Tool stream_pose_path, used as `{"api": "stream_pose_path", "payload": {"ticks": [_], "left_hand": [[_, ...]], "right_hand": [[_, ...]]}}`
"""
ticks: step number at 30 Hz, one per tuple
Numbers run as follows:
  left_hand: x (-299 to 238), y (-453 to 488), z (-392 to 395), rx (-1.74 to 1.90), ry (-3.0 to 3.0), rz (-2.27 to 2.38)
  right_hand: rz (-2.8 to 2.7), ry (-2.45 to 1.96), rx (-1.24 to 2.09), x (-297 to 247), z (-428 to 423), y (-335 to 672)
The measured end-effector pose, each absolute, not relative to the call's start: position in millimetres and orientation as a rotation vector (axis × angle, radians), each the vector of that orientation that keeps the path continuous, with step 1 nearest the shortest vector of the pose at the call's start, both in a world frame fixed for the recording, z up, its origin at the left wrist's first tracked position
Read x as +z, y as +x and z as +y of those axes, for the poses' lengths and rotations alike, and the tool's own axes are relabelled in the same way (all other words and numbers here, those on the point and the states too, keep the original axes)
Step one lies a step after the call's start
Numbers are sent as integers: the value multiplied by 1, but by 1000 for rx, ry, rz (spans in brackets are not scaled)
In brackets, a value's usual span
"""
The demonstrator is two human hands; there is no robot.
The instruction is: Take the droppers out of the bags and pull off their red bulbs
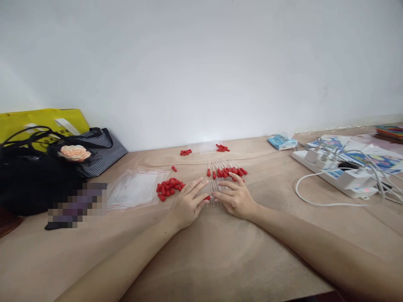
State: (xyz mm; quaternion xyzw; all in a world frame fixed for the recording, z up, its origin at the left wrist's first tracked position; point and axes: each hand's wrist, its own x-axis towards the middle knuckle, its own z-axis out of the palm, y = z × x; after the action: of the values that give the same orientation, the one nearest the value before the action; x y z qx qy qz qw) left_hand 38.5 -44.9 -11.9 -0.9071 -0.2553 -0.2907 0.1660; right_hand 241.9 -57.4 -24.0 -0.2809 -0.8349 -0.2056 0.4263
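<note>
A row of clear thin tubes with red caps (224, 171) lies on the wooden table (220, 260) in front of me. My left hand (188, 202) rests flat on the near ends of the tubes, fingers stretched out. My right hand (234, 195) lies flat beside it on the same tubes, fingers spread toward the left hand. Neither hand grips anything. A heap of loose red caps (169, 187) sits just left of my left hand. A clear plastic bag (135, 188) lies further left.
Black and striped bags (94, 152) with a peach fabric rose (74, 152) and a yellow bag (40, 121) fill the left. A white power strip (333, 174) with chargers and cables, papers and a tissue pack (281, 141) sit right. More red caps (222, 147) lie by the wall.
</note>
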Motion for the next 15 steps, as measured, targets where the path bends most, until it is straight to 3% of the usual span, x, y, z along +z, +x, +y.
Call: {"api": "stream_pose_path", "payload": {"ticks": [15], "left_hand": [[-5,33,-53,-828,-2546,-738]], "right_hand": [[-2084,-664,-575,-28,-59,245]]}}
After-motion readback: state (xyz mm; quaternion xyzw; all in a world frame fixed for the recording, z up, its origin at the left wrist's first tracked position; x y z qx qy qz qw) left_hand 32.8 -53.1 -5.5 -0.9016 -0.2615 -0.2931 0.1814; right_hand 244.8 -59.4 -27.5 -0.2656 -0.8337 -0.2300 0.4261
